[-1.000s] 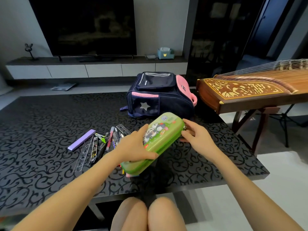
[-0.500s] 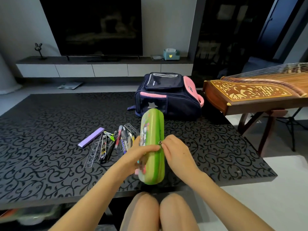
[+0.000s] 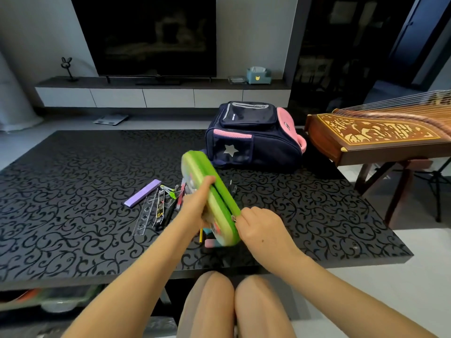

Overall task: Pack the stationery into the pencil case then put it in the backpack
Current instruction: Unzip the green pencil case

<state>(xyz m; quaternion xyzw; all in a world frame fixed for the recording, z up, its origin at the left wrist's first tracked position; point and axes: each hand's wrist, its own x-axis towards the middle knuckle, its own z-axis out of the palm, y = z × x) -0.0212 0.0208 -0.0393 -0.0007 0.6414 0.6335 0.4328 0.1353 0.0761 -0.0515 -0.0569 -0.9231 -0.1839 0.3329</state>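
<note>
A green hard-shell pencil case point(image 3: 214, 191) stands on its edge above the black patterned table point(image 3: 73, 215), tilted away to the left. My left hand point(image 3: 197, 203) grips its printed side, thumb over the top. My right hand point(image 3: 258, 228) pinches the zip pull at the case's near end. Loose stationery lies to the left of the case: a purple ruler point(image 3: 142, 193), a clear stencil ruler point(image 3: 145, 213), several pens point(image 3: 168, 206). A pink eraser point(image 3: 209, 243) and a yellow pencil point(image 3: 200, 236) peek out under the case. The navy and pink backpack point(image 3: 253, 137) stands behind, zipped.
A wooden zither point(image 3: 380, 132) on a stand sits right of the table, close to the backpack. A TV point(image 3: 146, 35) and a low console point(image 3: 158, 93) line the far wall. My knees point(image 3: 234, 303) are at the table's near edge.
The case went from lying flat in both hands to standing on edge. My right hand slid with the zip pull along the edge toward me, to the near end.
</note>
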